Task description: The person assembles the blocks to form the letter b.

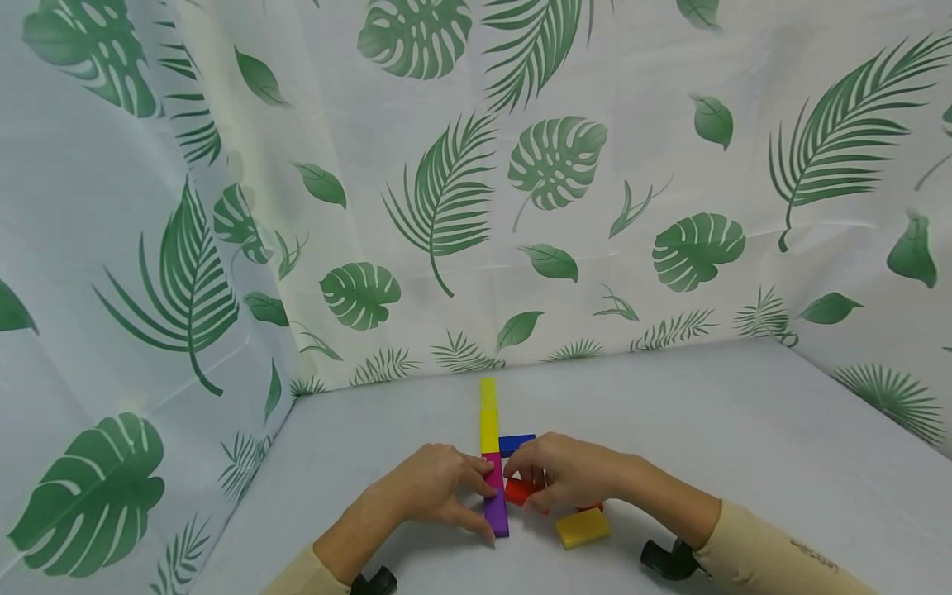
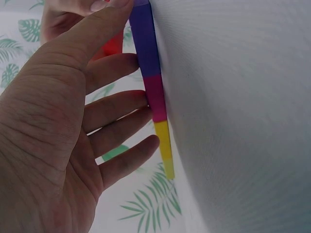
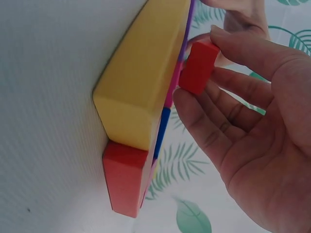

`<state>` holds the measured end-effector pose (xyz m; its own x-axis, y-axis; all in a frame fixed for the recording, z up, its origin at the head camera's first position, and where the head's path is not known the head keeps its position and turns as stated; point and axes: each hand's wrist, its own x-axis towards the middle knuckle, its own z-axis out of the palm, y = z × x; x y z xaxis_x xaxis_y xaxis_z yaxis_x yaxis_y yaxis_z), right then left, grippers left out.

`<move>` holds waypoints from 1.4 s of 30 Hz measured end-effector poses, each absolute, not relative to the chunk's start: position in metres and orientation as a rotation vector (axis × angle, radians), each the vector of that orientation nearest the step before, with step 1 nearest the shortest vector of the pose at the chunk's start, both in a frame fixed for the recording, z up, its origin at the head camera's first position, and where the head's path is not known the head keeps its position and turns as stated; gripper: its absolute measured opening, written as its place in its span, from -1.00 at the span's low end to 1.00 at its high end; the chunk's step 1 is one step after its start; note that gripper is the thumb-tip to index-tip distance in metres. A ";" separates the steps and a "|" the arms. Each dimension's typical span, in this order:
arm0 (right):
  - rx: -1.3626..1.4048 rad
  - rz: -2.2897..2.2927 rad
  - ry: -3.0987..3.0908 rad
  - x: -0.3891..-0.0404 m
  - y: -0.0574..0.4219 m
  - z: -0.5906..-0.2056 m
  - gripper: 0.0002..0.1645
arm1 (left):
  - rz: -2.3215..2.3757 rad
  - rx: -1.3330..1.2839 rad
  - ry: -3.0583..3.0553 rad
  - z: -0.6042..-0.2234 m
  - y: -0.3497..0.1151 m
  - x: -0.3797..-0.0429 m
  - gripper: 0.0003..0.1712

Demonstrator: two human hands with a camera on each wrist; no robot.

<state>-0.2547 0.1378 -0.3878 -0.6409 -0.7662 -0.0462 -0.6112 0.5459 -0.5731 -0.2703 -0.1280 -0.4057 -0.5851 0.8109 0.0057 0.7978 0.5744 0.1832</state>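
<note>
A straight row of blocks runs away from the person: a purple block nearest, then a magenta block, a yellow block and a paler yellow block. My left hand lies along the row's left side, fingers extended. Its fingertips meet the blocks' side, and the thumb is by the purple block's near end. On the other side, my right hand pinches a red block between thumb and fingers, close beside the row.
A blue block lies right of the row, beyond the right hand. Nearer are a loose mustard-yellow block and another red block behind it. A leaf-print sheet hangs behind the white table.
</note>
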 end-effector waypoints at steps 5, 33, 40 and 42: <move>-1.169 -0.738 2.484 -0.254 0.137 -0.390 -0.56 | 0.251 1.376 2.715 -0.405 -0.128 -0.270 -0.35; -1.235 -0.643 2.441 -0.251 0.134 -0.393 -0.62 | 0.235 1.342 2.716 -0.405 -0.127 -0.268 -0.37; -1.212 -0.658 2.422 -0.249 0.135 -0.392 -0.60 | 0.234 1.356 2.717 -0.405 -0.128 -0.268 -0.36; -1.206 -0.660 2.418 -0.248 0.135 -0.392 -0.60 | 0.235 1.364 2.718 -0.405 -0.128 -0.267 -0.36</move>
<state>-0.2484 0.1349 -0.3924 -0.5722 -0.8131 -0.1072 -0.6459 0.5273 -0.5521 -0.2674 -0.1277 -0.4047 -0.5969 0.8022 -0.0126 0.7882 0.5893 0.1775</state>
